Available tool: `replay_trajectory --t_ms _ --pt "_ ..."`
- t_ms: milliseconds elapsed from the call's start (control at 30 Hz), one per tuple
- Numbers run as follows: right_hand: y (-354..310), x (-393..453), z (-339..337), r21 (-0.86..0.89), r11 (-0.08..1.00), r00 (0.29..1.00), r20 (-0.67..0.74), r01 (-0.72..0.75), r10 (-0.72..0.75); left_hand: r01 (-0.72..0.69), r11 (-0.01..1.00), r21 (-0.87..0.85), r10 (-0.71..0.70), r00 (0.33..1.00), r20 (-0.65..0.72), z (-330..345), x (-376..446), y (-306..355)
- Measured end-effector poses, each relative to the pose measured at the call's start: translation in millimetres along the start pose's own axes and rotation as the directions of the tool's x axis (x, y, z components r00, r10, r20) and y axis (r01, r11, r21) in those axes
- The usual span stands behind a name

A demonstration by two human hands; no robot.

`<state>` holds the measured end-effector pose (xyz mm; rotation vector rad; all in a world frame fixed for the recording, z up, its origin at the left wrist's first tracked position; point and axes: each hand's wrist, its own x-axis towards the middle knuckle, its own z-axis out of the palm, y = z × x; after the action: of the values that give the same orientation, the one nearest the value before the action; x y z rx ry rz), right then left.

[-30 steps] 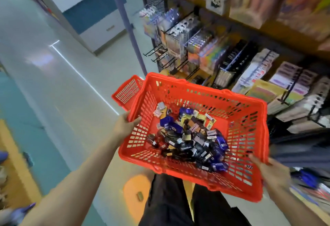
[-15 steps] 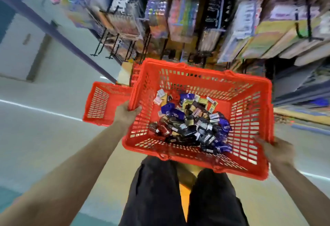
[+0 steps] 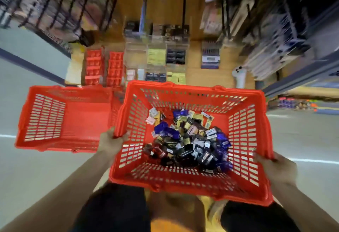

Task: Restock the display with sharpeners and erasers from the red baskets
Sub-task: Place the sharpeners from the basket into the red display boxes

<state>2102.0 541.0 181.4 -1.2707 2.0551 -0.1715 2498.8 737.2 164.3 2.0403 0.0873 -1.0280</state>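
holding the loaded red basket (image 3: 192, 178) by its side rims, left hand (image 3: 111, 141) and right hand (image 3: 275, 169) both grasping it, above the person's lap before the display (image 3: 157, 57). sharpeners and erasers (image 3: 189, 143) all inside; restocking looks barely begun. second red basket (image 3: 64, 118) beside on the floor.

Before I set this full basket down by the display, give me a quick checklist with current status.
1. Left hand has a grip on the rim of the full red basket: ok.
2. Right hand grips the opposite rim: ok.
3. Basket roughly level, small packets staying inside: ok.
4. Empty red basket sits apart to the left, not under the load: ok.
5. Floor directly under the full basket free: cannot tell, hidden.
6. Which display bins need stock: cannot tell, blurred.
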Motion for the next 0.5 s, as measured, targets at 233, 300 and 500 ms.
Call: replay_trajectory --t_ms 233,300,500 --pt "66 39 106 0.034 0.999 0.998 -0.061 -0.016 0.018 -0.066 0.996 0.057 0.069 0.997 -0.047 30 81 -86" --pt "74 48 130 0.021 1.000 0.997 -0.077 -0.006 0.008 -0.093 0.991 0.099 0.100 0.993 -0.061 32 103 -101" --pt "94 56 181 0.140 0.990 0.998 -0.054 -0.036 0.044 -0.149 0.982 0.113 0.159 0.984 -0.084 34 142 -134"
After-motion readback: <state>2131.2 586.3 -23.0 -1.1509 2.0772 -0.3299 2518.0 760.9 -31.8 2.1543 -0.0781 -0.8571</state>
